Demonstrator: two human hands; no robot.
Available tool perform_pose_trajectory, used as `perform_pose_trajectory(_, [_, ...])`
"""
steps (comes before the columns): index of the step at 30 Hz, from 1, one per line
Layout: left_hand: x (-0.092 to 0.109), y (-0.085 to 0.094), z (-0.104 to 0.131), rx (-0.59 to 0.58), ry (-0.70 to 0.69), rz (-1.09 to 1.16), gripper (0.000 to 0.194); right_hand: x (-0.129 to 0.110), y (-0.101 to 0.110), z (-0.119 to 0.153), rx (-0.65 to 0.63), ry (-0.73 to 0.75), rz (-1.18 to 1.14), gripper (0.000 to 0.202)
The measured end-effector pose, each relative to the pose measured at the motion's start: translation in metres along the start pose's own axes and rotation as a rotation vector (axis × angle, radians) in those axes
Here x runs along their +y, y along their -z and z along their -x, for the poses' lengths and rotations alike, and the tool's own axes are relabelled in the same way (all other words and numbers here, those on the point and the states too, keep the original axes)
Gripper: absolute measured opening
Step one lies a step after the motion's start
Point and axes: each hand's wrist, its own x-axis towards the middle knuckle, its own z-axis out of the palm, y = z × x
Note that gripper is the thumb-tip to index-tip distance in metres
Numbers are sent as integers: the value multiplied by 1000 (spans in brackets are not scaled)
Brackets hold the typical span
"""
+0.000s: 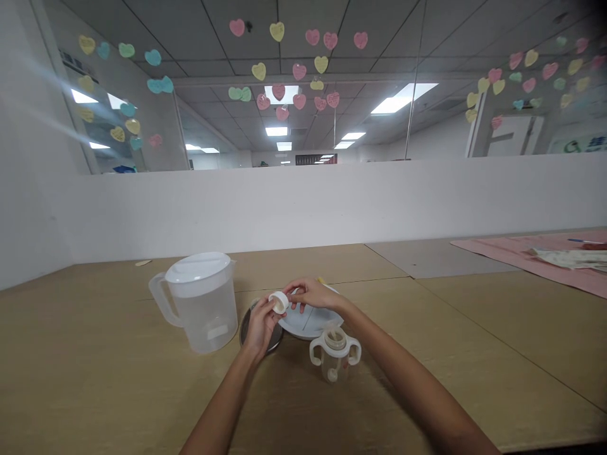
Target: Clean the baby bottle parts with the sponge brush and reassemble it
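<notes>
Between thumb and fingers, my left hand [260, 327] grips a white baby-bottle collar ring [279, 302], its round opening turned towards me. My right hand [310, 294] reaches in from the right, fingers bent and pinched at the ring's right edge; what they hold, if anything, is too small to make out. Just in front of the hands stands a clear baby bottle [335, 363] with two white side handles, upright and without a cap. A white weighted end shows low inside it. Beneath the hands lies a pale plate [303, 330], partly hidden by the right hand.
A lidded translucent pitcher [208, 309] stands left of my hands. A dark round dish [245, 323] sits partly behind my left hand. At the far right a pink cloth [502, 249] carries a whitish item and a pen. A white wall [294, 208] bounds the table [118, 379].
</notes>
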Motion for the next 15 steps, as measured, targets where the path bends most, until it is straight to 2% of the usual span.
perform_pose_trajectory(8, [-2,2,-4,8,-32,-71,27,-3,-2,2,-8,-16,-9,37])
perform_pose_trajectory(15, [-3,0,-1,28,-38,-75,27,-13,-4,6,-39,-72,29,29])
